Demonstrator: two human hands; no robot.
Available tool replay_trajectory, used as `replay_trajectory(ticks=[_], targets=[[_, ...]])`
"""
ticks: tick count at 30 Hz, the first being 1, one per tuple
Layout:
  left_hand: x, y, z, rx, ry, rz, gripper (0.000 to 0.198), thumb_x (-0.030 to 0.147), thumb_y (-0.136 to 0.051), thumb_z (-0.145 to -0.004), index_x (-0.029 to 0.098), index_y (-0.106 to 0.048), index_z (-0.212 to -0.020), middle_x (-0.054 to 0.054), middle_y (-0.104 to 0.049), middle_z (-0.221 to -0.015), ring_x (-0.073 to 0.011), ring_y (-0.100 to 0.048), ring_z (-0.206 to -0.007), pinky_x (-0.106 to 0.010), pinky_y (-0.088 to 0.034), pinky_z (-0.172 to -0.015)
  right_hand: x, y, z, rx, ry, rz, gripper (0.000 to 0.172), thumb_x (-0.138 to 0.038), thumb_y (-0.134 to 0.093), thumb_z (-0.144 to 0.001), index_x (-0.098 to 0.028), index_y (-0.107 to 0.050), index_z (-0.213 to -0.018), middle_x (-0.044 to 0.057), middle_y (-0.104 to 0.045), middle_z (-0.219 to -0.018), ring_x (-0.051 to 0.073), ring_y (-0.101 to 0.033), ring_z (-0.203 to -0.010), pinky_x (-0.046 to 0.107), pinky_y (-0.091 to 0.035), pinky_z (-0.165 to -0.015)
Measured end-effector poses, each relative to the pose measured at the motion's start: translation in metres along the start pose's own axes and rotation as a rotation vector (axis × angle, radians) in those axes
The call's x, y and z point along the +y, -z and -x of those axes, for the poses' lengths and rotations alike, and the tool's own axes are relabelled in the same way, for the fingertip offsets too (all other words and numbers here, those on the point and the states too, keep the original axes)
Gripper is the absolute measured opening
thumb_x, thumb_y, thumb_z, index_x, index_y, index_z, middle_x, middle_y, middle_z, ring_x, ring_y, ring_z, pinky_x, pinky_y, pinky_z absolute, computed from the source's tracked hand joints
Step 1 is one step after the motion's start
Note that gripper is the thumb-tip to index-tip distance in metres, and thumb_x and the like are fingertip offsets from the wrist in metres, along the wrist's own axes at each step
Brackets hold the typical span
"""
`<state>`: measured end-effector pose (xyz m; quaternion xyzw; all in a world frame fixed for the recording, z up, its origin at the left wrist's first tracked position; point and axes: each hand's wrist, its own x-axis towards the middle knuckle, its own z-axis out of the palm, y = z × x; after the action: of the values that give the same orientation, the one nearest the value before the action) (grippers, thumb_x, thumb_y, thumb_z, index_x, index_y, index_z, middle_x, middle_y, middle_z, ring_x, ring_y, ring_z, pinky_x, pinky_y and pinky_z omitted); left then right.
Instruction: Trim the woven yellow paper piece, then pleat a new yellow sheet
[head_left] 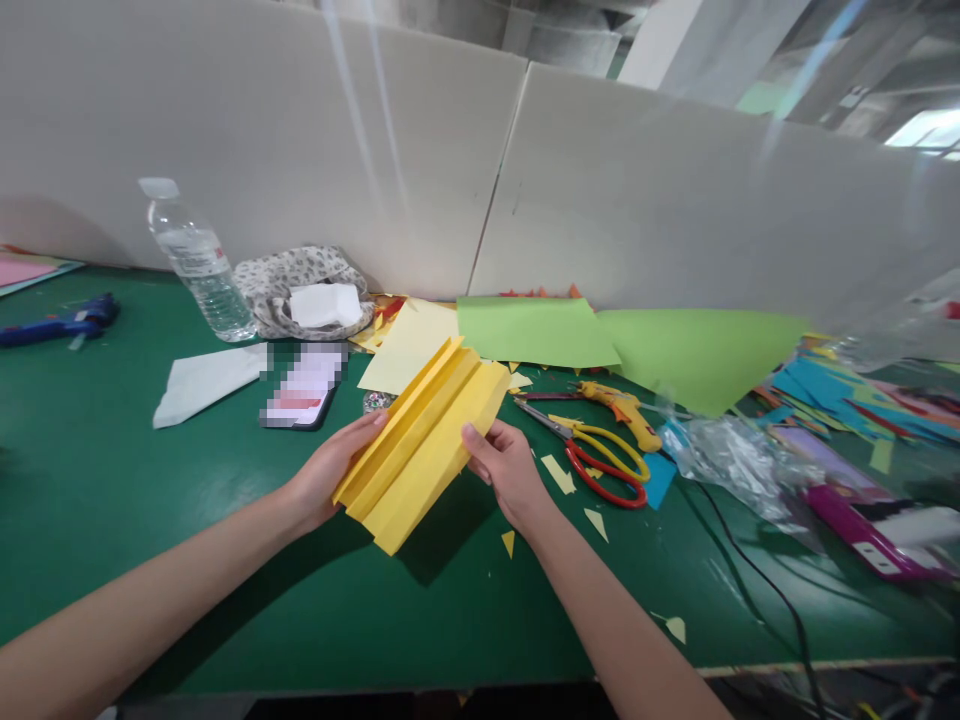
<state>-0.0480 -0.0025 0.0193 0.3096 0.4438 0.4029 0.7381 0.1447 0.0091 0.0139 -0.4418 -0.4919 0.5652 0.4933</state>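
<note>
Between my two hands, a sheet of yellow paper (427,450) with several lengthwise folds is held up over the green table. My left hand (334,470) grips its left long edge, the fingers partly hidden behind the paper. On the opposite edge, my right hand (506,465) pinches the paper with the thumb on top and the fingers underneath. The sheet is tilted, its pleats running from lower left to upper right. Scissors (592,450) with one red and one yellow handle lie just right of my right hand, beside a yellow glue gun (622,408).
A water bottle (199,265), a patterned cloth bag (300,270) and a phone (307,388) stand or lie at the back left. Green paper (536,330) rests against the partition (420,150). Paper scraps (559,474), clear plastic (742,455) and a black cable (765,585) spread rightward.
</note>
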Motion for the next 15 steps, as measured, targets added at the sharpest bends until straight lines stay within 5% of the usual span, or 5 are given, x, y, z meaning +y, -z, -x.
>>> replay_trajectory(ticks=[3,6,15], targets=[[0.0046,-0.0060,0.0075,-0.096,0.014,-0.058,0.049,0.047,-0.059,-0.077,0.022,-0.049,-0.118,-0.008,-0.063,-0.112,-0.0230,-0.064,-0.093,-0.032,-0.053,-0.077,-0.0010,-0.0015,0.0007,-0.029,0.001,0.010,0.037,-0.051,-0.065,-0.069,-0.017,-0.052,-0.061,-0.010,-0.032,-0.038,0.004,-0.023,-0.035,0.022,-0.015,-0.038],[0.0070,-0.0099,0.0120,-0.103,-0.011,-0.169,0.063,0.031,-0.076,-0.063,0.021,-0.045,-0.117,-0.009,-0.060,-0.116,-0.0228,-0.063,-0.093,-0.032,-0.053,-0.078,-0.0034,-0.0027,0.0019,-0.005,-0.008,-0.042,0.038,-0.049,-0.063,-0.071,-0.018,-0.046,-0.056,-0.010,-0.031,-0.036,0.004,-0.023,-0.035,0.022,-0.015,-0.039],[0.0032,-0.0042,0.0021,0.068,-0.183,-0.347,0.050,0.039,-0.071,-0.066,0.025,-0.049,-0.108,-0.003,-0.062,-0.108,-0.0219,-0.063,-0.091,-0.029,-0.053,-0.074,-0.0042,0.0012,-0.0003,0.119,-0.007,-0.109,0.033,-0.041,-0.070,-0.065,-0.018,-0.048,-0.055,-0.009,-0.033,-0.037,0.003,-0.023,-0.034,0.021,-0.014,-0.036]])
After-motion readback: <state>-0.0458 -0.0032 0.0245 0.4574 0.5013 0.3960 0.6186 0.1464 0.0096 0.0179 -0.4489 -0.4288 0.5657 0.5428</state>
